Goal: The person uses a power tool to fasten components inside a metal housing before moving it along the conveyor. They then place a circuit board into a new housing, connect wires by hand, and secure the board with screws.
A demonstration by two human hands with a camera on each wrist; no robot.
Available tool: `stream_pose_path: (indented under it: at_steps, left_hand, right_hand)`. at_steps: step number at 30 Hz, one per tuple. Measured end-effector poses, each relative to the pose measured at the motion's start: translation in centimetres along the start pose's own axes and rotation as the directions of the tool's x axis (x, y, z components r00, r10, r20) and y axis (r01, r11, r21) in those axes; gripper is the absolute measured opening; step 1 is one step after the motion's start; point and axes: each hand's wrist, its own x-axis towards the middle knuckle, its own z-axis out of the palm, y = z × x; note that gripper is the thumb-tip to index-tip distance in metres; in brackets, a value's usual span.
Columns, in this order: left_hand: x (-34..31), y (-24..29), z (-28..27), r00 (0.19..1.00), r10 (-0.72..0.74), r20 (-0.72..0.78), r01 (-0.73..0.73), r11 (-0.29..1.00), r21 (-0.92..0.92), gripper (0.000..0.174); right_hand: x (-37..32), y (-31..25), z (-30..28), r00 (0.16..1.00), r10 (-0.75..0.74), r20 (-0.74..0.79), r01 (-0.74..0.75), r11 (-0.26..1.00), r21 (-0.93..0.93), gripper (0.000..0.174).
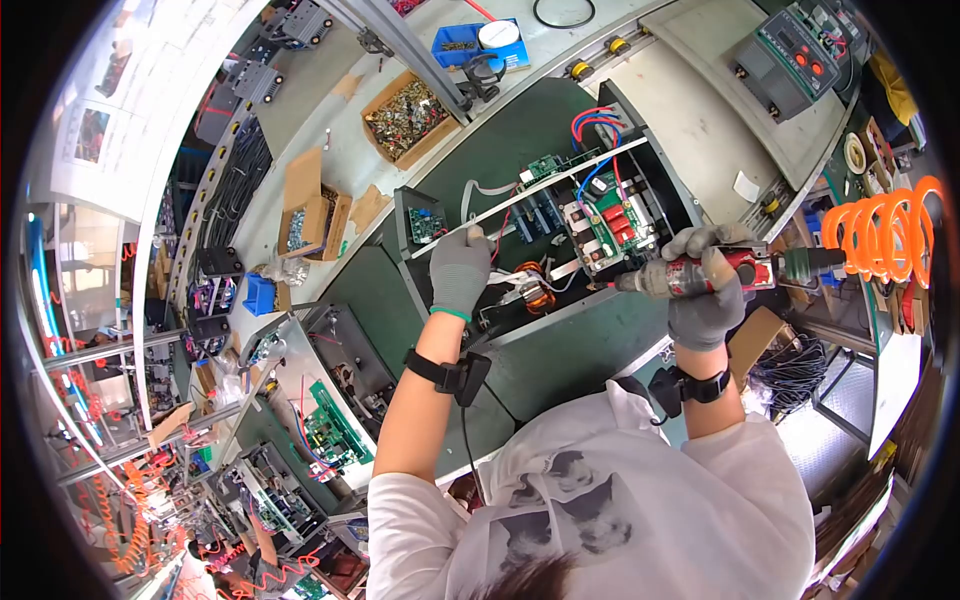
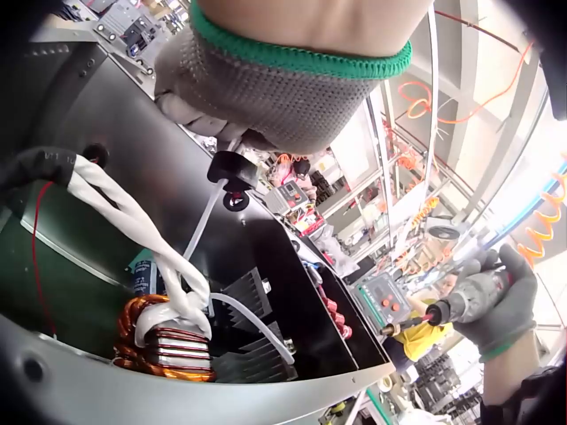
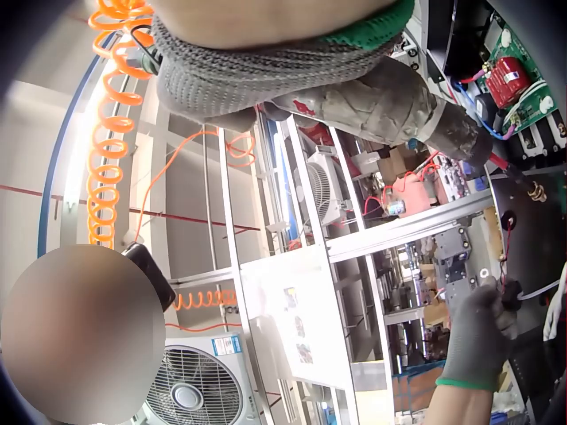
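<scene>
A gloved left hand point(image 1: 462, 270) is at the left end of an open metal chassis point(image 2: 266, 390). Its curled fingers pinch a white cable point(image 2: 205, 217) just beside a black fitting point(image 2: 232, 168) threaded on it. Below, a copper-wound coil point(image 2: 168, 350) has thick white leads. The right hand point(image 1: 705, 300), also gloved, grips an air screwdriver point(image 1: 650, 280) with an orange coiled hose point(image 1: 880, 235). The screwdriver's brass-coloured tip point(image 3: 535, 190) points toward the chassis, near the front wall in the head view. A board with red components point(image 1: 622, 228) sits inside the chassis at right.
Beyond the chassis stand a cardboard box of small hardware point(image 1: 408, 118), another open box point(image 1: 312, 225) and a blue bin point(image 1: 455, 45). A grey control unit point(image 1: 790, 65) is at upper right. More opened units with green boards point(image 1: 335, 430) lie at left.
</scene>
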Motion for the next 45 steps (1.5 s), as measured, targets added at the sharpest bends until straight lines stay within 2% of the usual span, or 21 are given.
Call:
stream_pose_path:
  at_steps: [1, 3, 6, 7, 10, 12, 13, 16, 17, 19, 23, 25, 27, 29, 33, 34, 37, 39, 41, 43, 45]
  left_hand:
    - [0.2, -0.6, -0.1, 1.0, -0.001, -0.001, 0.001, 1.0, 0.001, 0.033]
    - [1.0, -1.6, -0.3, 0.956, -0.09, 0.278, 0.153, 0.965, -0.213, 0.034]
    - [1.8, -0.8, -1.7, 0.875, -0.023, 0.484, 0.1, 0.986, -0.134, 0.033]
    - [2.1, 0.0, -2.1, 0.875, -0.023, 0.484, 0.101, 0.986, -0.135, 0.033]
    - [3.2, 1.9, -2.6, 0.799, -0.136, 0.586, 0.196, 0.98, -0.04, 0.032]
    - [3.8, 2.7, -1.9, 0.745, -0.056, 0.665, -0.209, 0.927, 0.312, 0.031]
    - [3.8, 2.8, -1.3, 0.745, -0.058, 0.665, -0.206, 0.927, 0.312, 0.031]
    - [3.3, 2.7, 0.1, 0.843, 0.209, 0.496, -0.426, 0.822, 0.379, 0.035]
    - [2.7, 2.5, 0.5, 0.843, 0.21, 0.495, -0.426, 0.822, 0.377, 0.035]
    - [1.0, 2.7, 0.8, 0.933, 0.292, 0.212, -0.361, 0.771, 0.525, 0.036]
    - [-1.1, 3.0, -0.1, 0.896, 0.388, 0.216, -0.432, 0.648, 0.627, 0.028]
    - [-0.6, 1.9, 0.5, 0.805, 0.561, 0.191, -0.551, 0.589, 0.591, 0.02]
    - [0.3, 1.2, 1.1, 0.81, 0.548, 0.208, -0.56, 0.617, 0.554, 0.014]
    - [1.1, 0.9, 2.0, 0.785, 0.588, 0.194, -0.614, 0.7, 0.365, 0.012]
    - [0.8, 2.0, 4.8, 0.799, 0.572, 0.186, -0.595, 0.703, 0.391, 0.01]
    - [0.7, 2.3, 5.4, 0.841, 0.516, 0.165, -0.54, 0.772, 0.337, 0.011]
    - [0.7, 2.6, 5.8, 0.88, 0.455, 0.138, -0.476, 0.839, 0.263, 0.011]
    - [0.6, 2.7, 6.0, 0.89, 0.443, 0.107, -0.456, 0.861, 0.226, 0.011]
    - [0.9, 2.3, 6.6, 0.9, 0.425, 0.095, -0.436, 0.876, 0.206, 0.012]
    - [1.3, 1.9, 6.7, 0.909, 0.408, 0.081, -0.416, 0.89, 0.187, 0.014]
    - [1.7, 1.5, 6.6, 0.925, 0.354, 0.135, -0.367, 0.926, 0.091, 0.016]
  right_hand:
    - [0.0, 0.0, 0.0, 1.0, -0.004, -0.023, 0.004, 1.0, 0.0, 0.03]
    - [0.2, 0.1, -0.1, 0.999, -0.008, -0.049, 0.008, 1.0, 0.0, 0.03]
    - [0.5, 0.1, -0.4, 0.998, 0.012, -0.065, -0.012, 1.0, 0.003, 0.029]
    - [0.6, 0.2, -0.6, 0.998, 0.001, -0.059, -0.001, 1.0, 0.0, 0.029]
    - [1.0, 0.4, -0.8, 0.999, -0.017, -0.05, 0.017, 1.0, -0.006, 0.029]
    - [1.0, 0.5, -0.8, 0.999, -0.023, -0.048, 0.023, 1.0, -0.01, 0.028]
    - [1.3, 0.6, -0.8, 0.998, -0.013, -0.056, 0.013, 1.0, -0.01, 0.028]
    - [1.6, 0.5, -0.9, 0.999, -0.014, -0.046, 0.013, 1.0, -0.018, 0.027]
    - [1.6, 0.5, -1.0, 0.999, -0.022, -0.04, 0.021, 0.999, -0.025, 0.026]
    - [1.6, 0.4, -1.3, 0.999, -0.022, -0.038, 0.021, 0.999, -0.038, 0.026]
    - [2.0, 0.1, -2.2, 0.998, -0.007, -0.061, 0.003, 0.998, -0.065, 0.025]
    - [2.1, -0.1, -2.6, 0.998, -0.002, -0.069, -0.004, 0.997, -0.08, 0.026]
    - [2.3, 0.0, -3.1, 0.993, 0.018, -0.113, -0.025, 0.997, -0.067, 0.026]
    - [2.4, 0.1, -3.6, 0.99, 0.031, -0.139, -0.041, 0.997, -0.073, 0.024]
    - [3.3, 0.2, -5.0, 0.975, 0.107, -0.196, -0.108, 0.994, 0.006, 0.025]
    - [3.5, 0.1, -5.1, 0.974, 0.105, -0.2, -0.106, 0.994, 0.005, 0.025]
    - [4.3, 0.0, -5.2, 0.925, 0.179, -0.336, -0.206, 0.978, -0.047, 0.024]
    - [5.1, 0.1, -5.8, 0.856, 0.317, -0.408, -0.367, 0.929, -0.049, 0.023]
    - [5.3, 0.6, -6.5, 0.863, 0.319, -0.393, -0.391, 0.913, -0.117, 0.025]
    - [5.3, 0.9, -6.6, 0.747, 0.538, -0.391, -0.582, 0.813, 0.008, 0.028]
    - [5.1, 1.1, -6.3, 0.731, 0.545, -0.411, -0.605, 0.796, -0.02, 0.035]
